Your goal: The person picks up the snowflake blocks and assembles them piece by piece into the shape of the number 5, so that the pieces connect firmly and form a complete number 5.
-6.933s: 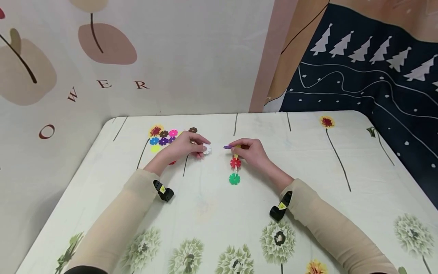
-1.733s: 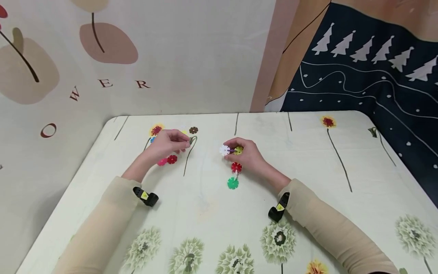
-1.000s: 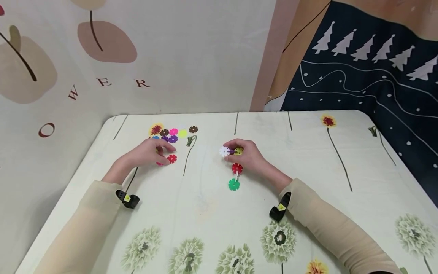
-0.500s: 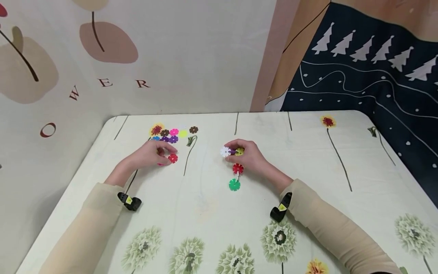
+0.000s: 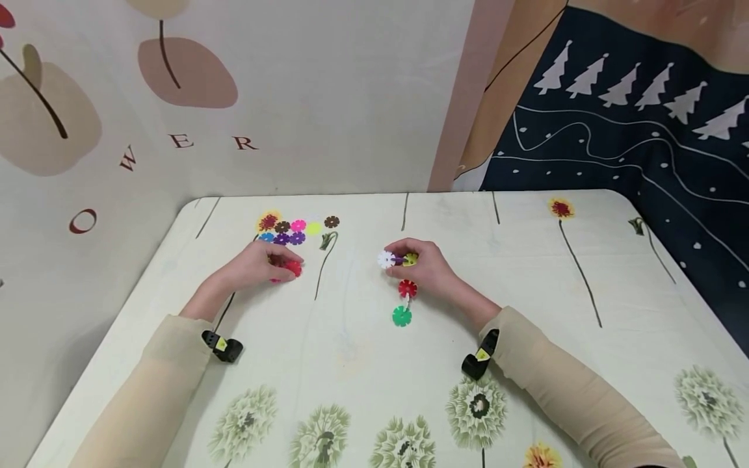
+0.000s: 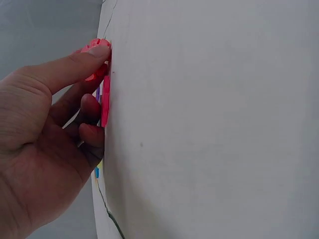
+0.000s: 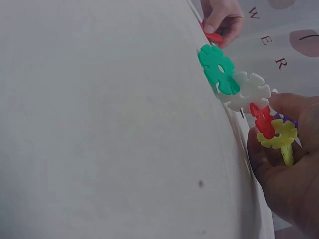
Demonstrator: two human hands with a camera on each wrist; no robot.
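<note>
My left hand [image 5: 248, 265] pinches a red snowflake building disc [image 5: 295, 267] between thumb and forefinger, low over the tabletop. Under its other fingers lies a pink disc [image 6: 105, 102], mostly covered in the head view. My right hand [image 5: 430, 265] holds a chain of interlocked snowflake discs by its upper end. A white disc [image 5: 385, 259] sticks out at the fingertips, beside a purple one and a yellow disc [image 5: 411, 259]. From there the chain runs down through a red disc [image 5: 407, 288] and another white disc [image 7: 247, 91] to a green disc [image 5: 402, 316].
Behind the left hand lie several loose discs, among them a blue disc [image 5: 266, 238], purple disc [image 5: 297, 238], pink disc [image 5: 298, 225], yellow disc [image 5: 313, 228] and brown disc [image 5: 331, 222]. The white tablecloth [image 5: 328, 364] has printed flowers; a wall cloth rises behind.
The white disc has gone from my left hand onto the chain in my right. My left hand then moved back left and down and took hold of the red disc, now tilted up.
</note>
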